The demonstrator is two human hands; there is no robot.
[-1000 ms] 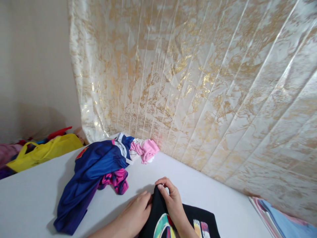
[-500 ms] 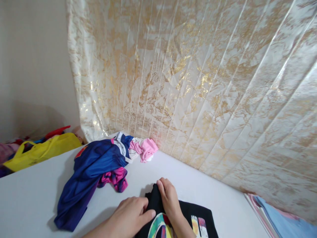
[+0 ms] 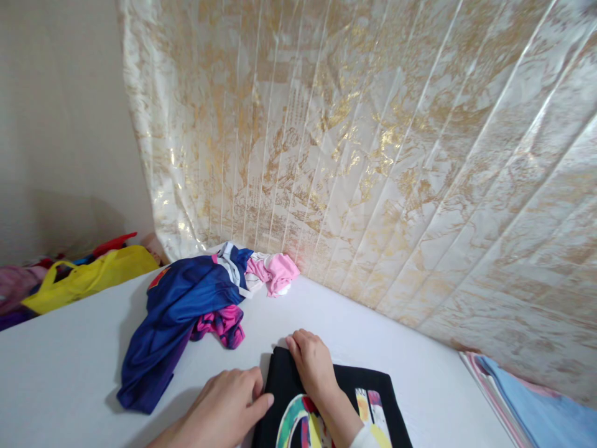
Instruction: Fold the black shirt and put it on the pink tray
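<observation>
A folded black shirt (image 3: 347, 376) with a bright multicoloured print lies on the white surface at the bottom middle, its near part cut off by the frame. My left hand (image 3: 226, 401) is at the shirt's left edge, its fingers curled and the thumb lapping over the edge. My right hand (image 3: 313, 367) lies across the shirt's far left part, fingers closed together and bent over the far edge. The right forearm covers some of the print. What is under the fingers of both hands is hidden.
A crumpled dark blue garment (image 3: 186, 298) lies to the left, with magenta cloth (image 3: 226, 325) and pink cloth (image 3: 281, 272) against it. Folded clothes (image 3: 536, 398) sit at the right. A yellow bag (image 3: 93, 274) is beyond the left edge. A gold-patterned covering (image 3: 326, 155) hangs behind.
The raised fold at the shirt's far left corner now lies flatter. My left hand has shifted slightly left to the shirt's edge, and the right hand stays at the far edge.
</observation>
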